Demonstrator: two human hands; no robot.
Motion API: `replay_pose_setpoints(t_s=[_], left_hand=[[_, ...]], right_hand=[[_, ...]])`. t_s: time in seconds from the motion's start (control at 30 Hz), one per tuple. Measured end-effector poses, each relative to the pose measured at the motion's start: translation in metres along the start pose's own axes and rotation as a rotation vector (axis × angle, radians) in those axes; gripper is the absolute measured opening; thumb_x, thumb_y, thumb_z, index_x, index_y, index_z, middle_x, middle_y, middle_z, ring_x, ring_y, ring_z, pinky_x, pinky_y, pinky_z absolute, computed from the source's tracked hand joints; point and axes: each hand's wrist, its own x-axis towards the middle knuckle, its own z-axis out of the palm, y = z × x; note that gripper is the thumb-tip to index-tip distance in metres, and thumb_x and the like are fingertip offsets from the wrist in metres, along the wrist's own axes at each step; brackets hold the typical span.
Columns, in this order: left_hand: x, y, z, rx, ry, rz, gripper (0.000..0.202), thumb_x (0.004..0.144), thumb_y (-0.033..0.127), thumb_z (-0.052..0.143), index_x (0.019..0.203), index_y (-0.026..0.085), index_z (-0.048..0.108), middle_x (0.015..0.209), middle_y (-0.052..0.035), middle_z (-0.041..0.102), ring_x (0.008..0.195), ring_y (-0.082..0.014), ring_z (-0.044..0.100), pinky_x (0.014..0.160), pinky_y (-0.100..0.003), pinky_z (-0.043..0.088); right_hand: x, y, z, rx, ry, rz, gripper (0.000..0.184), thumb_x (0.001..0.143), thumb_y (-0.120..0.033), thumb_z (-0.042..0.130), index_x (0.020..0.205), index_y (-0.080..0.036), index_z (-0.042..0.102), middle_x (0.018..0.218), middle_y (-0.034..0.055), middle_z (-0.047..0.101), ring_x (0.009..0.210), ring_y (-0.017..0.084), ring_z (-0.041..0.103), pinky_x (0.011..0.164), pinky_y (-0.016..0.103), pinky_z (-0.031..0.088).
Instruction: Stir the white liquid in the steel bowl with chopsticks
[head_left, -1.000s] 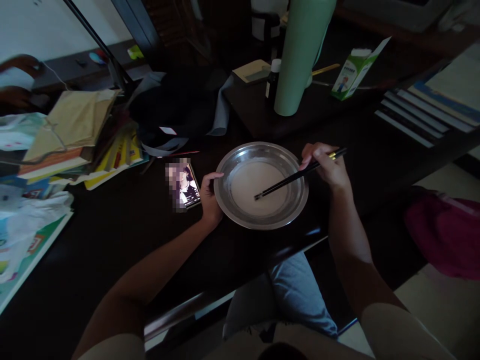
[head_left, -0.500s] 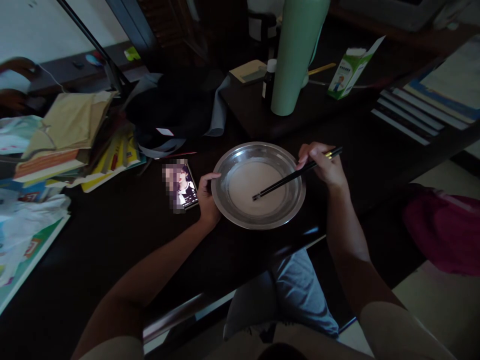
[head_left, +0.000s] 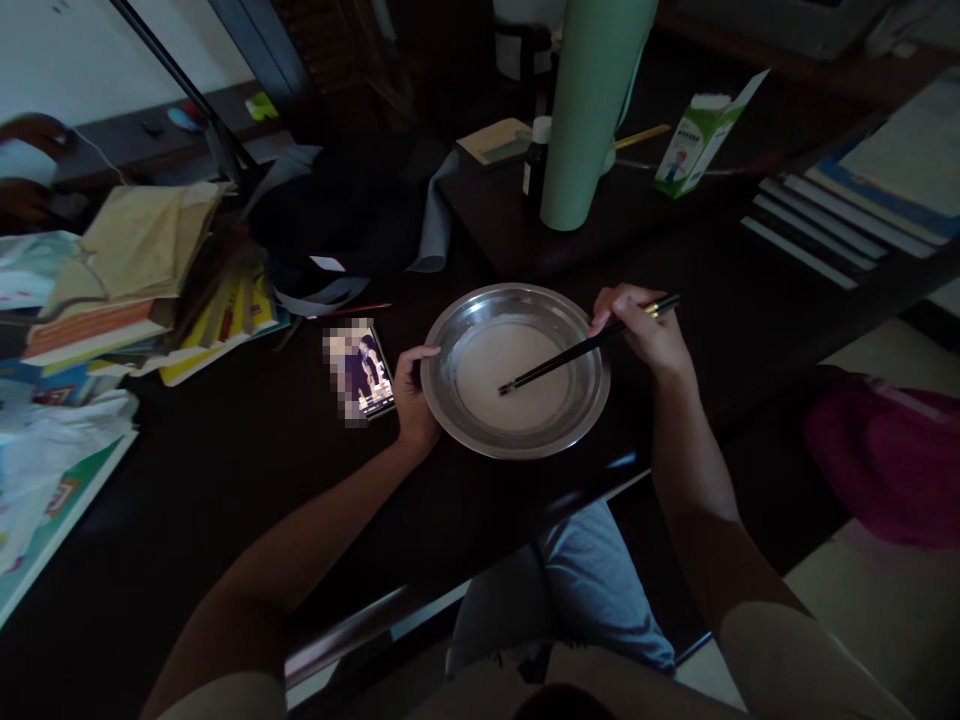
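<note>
A shiny metal basin (head_left: 517, 445) stands on the dark table, with a pale, milky mixture (head_left: 495, 370) in its bottom. My left hand (head_left: 416, 400) grips the basin's left side, thumb over the rim and the other fingers hidden beneath it. In my right hand (head_left: 641, 325) is a pair of black chopsticks (head_left: 566, 355) with gold bands near the top. They slant down to the left over the basin, their tips at the mixture's surface. Just left of my left hand lies a phone (head_left: 373, 375) with a lit screen.
Beyond the basin stand a tall green flask (head_left: 592, 120), a small dark bottle (head_left: 535, 160) and an open green-white carton (head_left: 691, 145). Books (head_left: 112, 260) and a dark bag (head_left: 345, 220) lie to the left. More books (head_left: 817, 225) are stacked at right, above a magenta bundle (head_left: 885, 460).
The chopstick tips have shifted very slightly left in the basin. The picture on the phone's screen is different. My left hand keeps its hold on the rim.
</note>
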Motion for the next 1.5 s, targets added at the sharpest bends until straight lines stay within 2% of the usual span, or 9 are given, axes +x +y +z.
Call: replay_pose_setpoints(t_s=[0.1, 0.17, 0.4, 0.63, 0.9, 1.1, 1.17, 1.4, 1.5], left_hand=[[0.0, 0.0013, 0.0009, 0.0, 0.005, 0.018, 0.029, 0.078, 0.038, 0.093, 0.098, 0.027, 0.075, 0.091, 0.0018, 0.072, 0.082, -0.0165, 0.067, 0.074, -0.03, 0.055], [-0.0001, 0.0016, 0.0011, -0.008, 0.002, 0.027, 0.029, 0.078, 0.038, 0.093, 0.097, 0.027, 0.075, 0.091, 0.0019, 0.072, 0.081, -0.0161, 0.066, 0.073, -0.03, 0.055], [-0.0003, 0.0008, -0.0011, -0.028, -0.011, -0.002, 0.029, 0.077, 0.034, 0.095, 0.098, 0.029, 0.076, 0.09, 0.0026, 0.071, 0.08, -0.0152, 0.067, 0.074, -0.029, 0.056], [-0.0006, 0.0005, -0.0006, -0.003, 0.002, 0.017, 0.025, 0.078, 0.031, 0.091, 0.098, 0.028, 0.077, 0.092, 0.0014, 0.073, 0.082, -0.0171, 0.067, 0.074, -0.031, 0.055], [-0.0006, -0.0007, -0.0012, -0.016, 0.011, -0.014, 0.028, 0.075, 0.031, 0.094, 0.098, 0.028, 0.077, 0.091, 0.0028, 0.073, 0.08, -0.0155, 0.067, 0.074, -0.029, 0.054], [-0.0002, -0.0004, -0.0013, -0.014, 0.018, -0.043, 0.03, 0.074, 0.033, 0.095, 0.097, 0.028, 0.077, 0.089, 0.0031, 0.073, 0.081, -0.0157, 0.067, 0.075, -0.029, 0.055], [-0.0003, -0.0007, -0.0012, -0.022, 0.013, -0.041, 0.029, 0.075, 0.032, 0.095, 0.098, 0.028, 0.078, 0.09, 0.0029, 0.073, 0.08, -0.0156, 0.067, 0.074, -0.029, 0.055], [-0.0001, -0.0004, -0.0013, -0.041, 0.011, -0.04, 0.029, 0.074, 0.032, 0.095, 0.097, 0.028, 0.077, 0.089, 0.0036, 0.073, 0.078, -0.0146, 0.067, 0.073, -0.029, 0.055], [0.0001, 0.0005, -0.0014, -0.024, 0.01, -0.028, 0.03, 0.075, 0.033, 0.096, 0.097, 0.028, 0.077, 0.09, 0.0037, 0.074, 0.079, -0.0146, 0.067, 0.073, -0.029, 0.055]], right_hand=[[0.0002, -0.0028, 0.0018, -0.061, -0.12, -0.014, 0.044, 0.091, -0.067, 0.076, 0.07, -0.028, 0.078, 0.071, 0.0017, 0.075, 0.076, 0.022, 0.072, 0.073, 0.039, 0.057], [0.001, -0.0032, 0.0022, -0.086, -0.115, -0.028, 0.042, 0.09, -0.066, 0.076, 0.071, -0.029, 0.079, 0.074, 0.002, 0.077, 0.078, 0.023, 0.071, 0.075, 0.04, 0.057], [0.0026, 0.0011, 0.0005, 0.022, 0.144, -0.095, 0.046, 0.09, -0.071, 0.073, 0.068, -0.03, 0.075, 0.057, -0.0007, 0.065, 0.063, 0.02, 0.062, 0.07, 0.04, 0.052], [0.0001, -0.0015, 0.0012, -0.054, -0.157, -0.057, 0.039, 0.095, -0.062, 0.074, 0.072, -0.03, 0.081, 0.076, 0.0018, 0.079, 0.076, 0.021, 0.069, 0.072, 0.039, 0.051], [0.0026, 0.0013, 0.001, 0.024, 0.135, -0.054, 0.048, 0.089, -0.07, 0.076, 0.067, -0.028, 0.075, 0.059, -0.0007, 0.068, 0.06, 0.018, 0.066, 0.065, 0.037, 0.055], [0.0003, 0.0026, 0.001, -0.004, -0.1, -0.052, 0.042, 0.093, -0.063, 0.074, 0.071, -0.029, 0.079, 0.066, 0.0008, 0.073, 0.07, 0.02, 0.07, 0.069, 0.037, 0.054], [0.0009, 0.0039, 0.0005, -0.043, -0.118, -0.073, 0.039, 0.095, -0.062, 0.074, 0.072, -0.03, 0.081, 0.067, 0.0005, 0.074, 0.074, 0.02, 0.07, 0.071, 0.037, 0.054], [0.0034, 0.0035, 0.0002, -0.008, 0.158, -0.026, 0.049, 0.087, -0.073, 0.076, 0.066, -0.028, 0.074, 0.059, -0.001, 0.069, 0.058, 0.018, 0.065, 0.066, 0.038, 0.056], [0.002, 0.0018, 0.0004, 0.025, 0.121, -0.014, 0.051, 0.086, -0.074, 0.076, 0.067, -0.027, 0.073, 0.056, -0.0008, 0.067, 0.057, 0.018, 0.064, 0.064, 0.037, 0.055]])
